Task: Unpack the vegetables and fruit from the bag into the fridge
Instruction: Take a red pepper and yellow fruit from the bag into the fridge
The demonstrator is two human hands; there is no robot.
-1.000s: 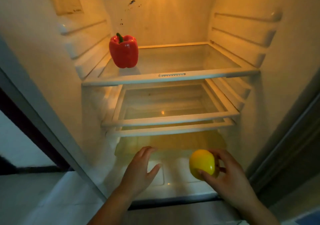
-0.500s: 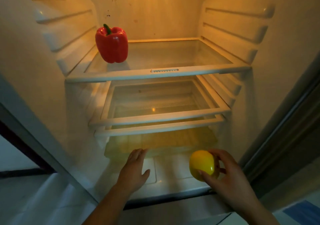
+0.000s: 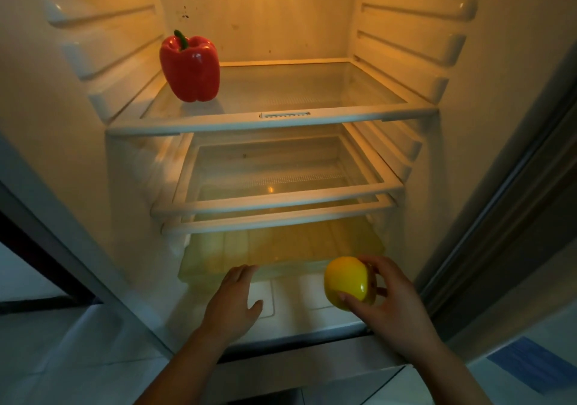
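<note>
Head view: the yellow fruit (image 3: 346, 282) is pinched in the grip of the right hand (image 3: 395, 309), thumb beneath and fingers curled over its far side, just in front of the crisper drawer (image 3: 281, 248), towards its right end. The left hand (image 3: 233, 306) is held spread, fingertips at the drawer's front edge, probably so that the drawer can be pulled out for the fruit. Well above the drawer, a red pepper (image 3: 189, 67) is stood upright on the top shelf (image 3: 282, 121). The drawer's inside is blurred by murky plastic. The fruit's kind cannot be told, and the bag is not seen.
</note>
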